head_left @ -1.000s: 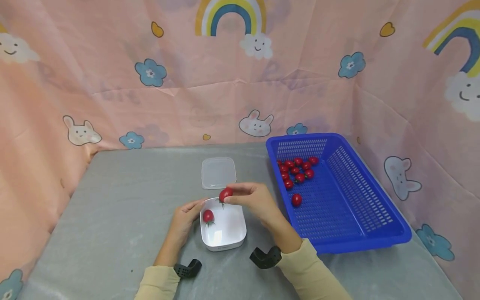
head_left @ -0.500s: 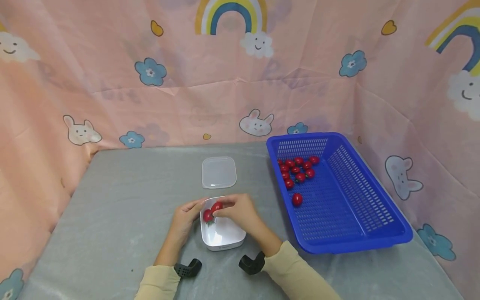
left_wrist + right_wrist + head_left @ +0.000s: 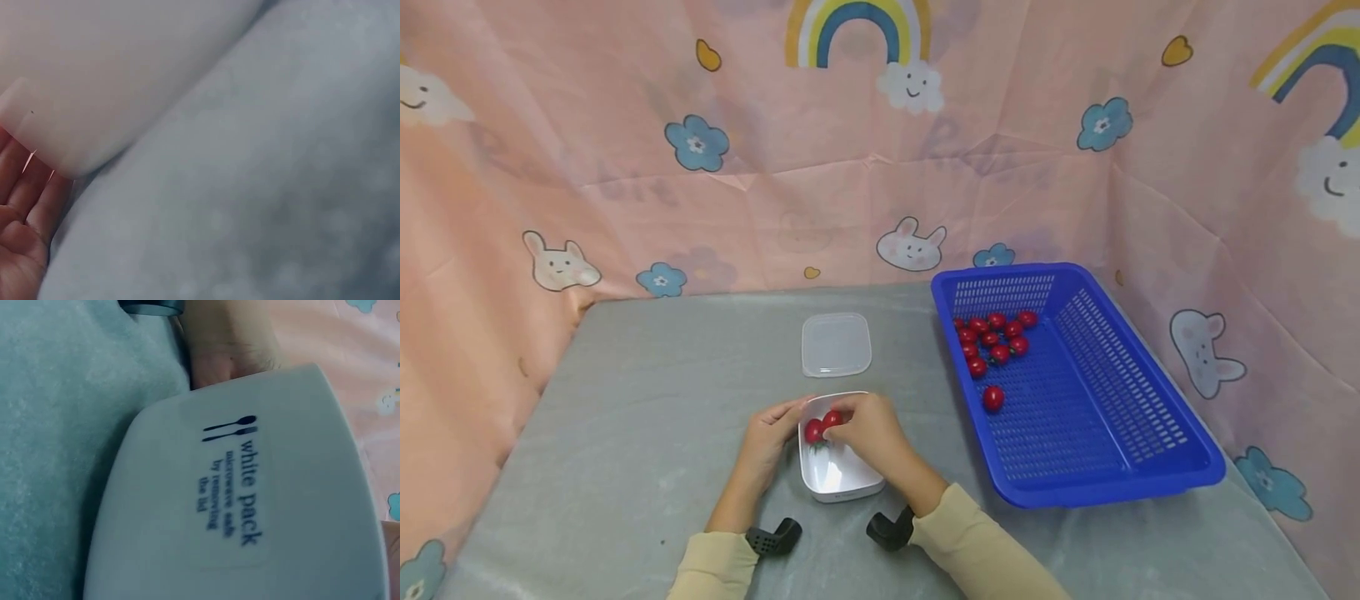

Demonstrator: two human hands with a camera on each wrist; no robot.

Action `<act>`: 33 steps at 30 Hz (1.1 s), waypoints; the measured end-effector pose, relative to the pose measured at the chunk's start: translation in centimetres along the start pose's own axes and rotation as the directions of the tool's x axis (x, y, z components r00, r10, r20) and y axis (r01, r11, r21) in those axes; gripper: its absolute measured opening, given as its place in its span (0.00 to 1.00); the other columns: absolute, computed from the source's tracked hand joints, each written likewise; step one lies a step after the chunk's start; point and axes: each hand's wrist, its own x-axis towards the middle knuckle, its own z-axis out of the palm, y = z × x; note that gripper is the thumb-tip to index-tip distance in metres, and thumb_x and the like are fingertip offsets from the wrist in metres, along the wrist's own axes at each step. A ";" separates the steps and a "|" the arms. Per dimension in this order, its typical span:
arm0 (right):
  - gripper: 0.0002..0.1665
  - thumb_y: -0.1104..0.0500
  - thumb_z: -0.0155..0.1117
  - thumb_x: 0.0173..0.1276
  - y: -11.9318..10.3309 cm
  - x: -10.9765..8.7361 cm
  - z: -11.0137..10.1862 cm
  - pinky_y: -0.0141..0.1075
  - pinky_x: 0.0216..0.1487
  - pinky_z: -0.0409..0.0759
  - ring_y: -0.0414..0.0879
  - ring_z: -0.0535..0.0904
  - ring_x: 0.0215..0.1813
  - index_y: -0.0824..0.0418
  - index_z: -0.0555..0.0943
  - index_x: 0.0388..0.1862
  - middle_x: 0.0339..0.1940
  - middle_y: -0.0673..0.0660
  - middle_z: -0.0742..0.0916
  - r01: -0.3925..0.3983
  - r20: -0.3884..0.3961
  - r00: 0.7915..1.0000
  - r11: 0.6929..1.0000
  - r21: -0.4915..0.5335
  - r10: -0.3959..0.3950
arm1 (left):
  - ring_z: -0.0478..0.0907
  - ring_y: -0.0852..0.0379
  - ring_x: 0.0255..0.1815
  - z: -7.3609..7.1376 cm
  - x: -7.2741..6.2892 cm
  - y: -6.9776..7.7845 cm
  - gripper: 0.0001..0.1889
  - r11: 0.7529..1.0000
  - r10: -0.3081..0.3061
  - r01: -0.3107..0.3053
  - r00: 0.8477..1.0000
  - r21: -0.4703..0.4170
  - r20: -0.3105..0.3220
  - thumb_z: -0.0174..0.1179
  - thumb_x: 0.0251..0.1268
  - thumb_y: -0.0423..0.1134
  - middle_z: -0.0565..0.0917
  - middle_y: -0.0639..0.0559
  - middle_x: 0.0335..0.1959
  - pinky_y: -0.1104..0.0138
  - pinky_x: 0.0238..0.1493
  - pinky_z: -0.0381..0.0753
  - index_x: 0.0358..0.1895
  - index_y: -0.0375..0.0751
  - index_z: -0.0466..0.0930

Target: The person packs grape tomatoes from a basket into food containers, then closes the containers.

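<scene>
Grey cloth surface [image 3: 647, 417] fills the lower part of the frame. Nearest, at bottom centre: two beige sleeves [image 3: 985, 554], each w/ a black wrist mount [image 3: 891, 531].

Just above, the L hand [image 3: 763, 446] touches the outer left side of a white container [image 3: 835, 477] – in the left wrist view its fingers look fairly straight along the wall, steadying it, I'd judge. The R hand [image 3: 874, 429] reaches in over the right rim, thumb + fingers pinching a cherry tomato [image 3: 832, 419] inside, upper left part of the container. A second tomato [image 3: 813, 431] lies just left of it; can't tell if they touch. Right wrist view shows "white pack" print [image 3: 248, 494] on the container's side.

Step in hand, by the look of it: placing the held tomato beside the other one. Next move calls for easing thumb & fingers apart w/o nudging either tomato, L hand keeping the container steady.

Farther up, approx. centre: a clear lid [image 3: 837, 344], flat, off the container. Right of frame: blue basket [image 3: 1090, 450] w/ a tomato cluster [image 3: 990, 339] in its upper left – one lone tomato [image 3: 993, 398] below. Behind everything, pink backdrop [image 3: 775, 200]: rainbows, bunnies, flowers etc.
</scene>
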 end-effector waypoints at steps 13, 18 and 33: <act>0.13 0.67 0.76 0.52 -0.4 0.2 0.3 0.31 0.33 0.77 0.44 0.80 0.33 0.68 0.89 0.39 0.33 0.58 0.91 0.036 0.029 0.999 0.986 -0.164 -0.032 | 0.83 0.71 0.46 0.0 -0.1 0.1 0.17 1.000 -0.014 0.014 1.000 -0.012 -0.003 0.60 0.69 0.35 0.90 0.56 0.45 0.75 0.50 0.81 0.53 0.23 0.81; 0.15 0.67 0.76 0.54 -0.4 0.1 0.5 0.40 0.47 0.82 0.50 0.84 0.42 0.68 0.88 0.42 0.39 0.60 0.91 0.045 0.010 0.999 0.972 -0.229 -0.044 | 0.83 0.71 0.47 -0.1 -0.1 0.1 0.16 1.000 -0.012 0.012 1.000 0.016 -0.009 0.61 0.69 0.35 0.90 0.54 0.45 0.74 0.50 0.81 0.52 0.27 0.83; 0.14 0.68 0.75 0.53 -0.5 0.1 0.1 0.32 0.31 0.74 0.45 0.74 0.31 0.67 0.88 0.41 0.29 0.59 0.88 -0.009 -0.010 1.000 0.990 -0.143 0.008 | 0.83 0.70 0.46 0.0 -0.1 0.1 0.17 0.999 -0.004 0.004 1.000 -0.032 0.010 0.60 0.68 0.34 0.89 0.60 0.41 0.74 0.50 0.81 0.53 0.22 0.80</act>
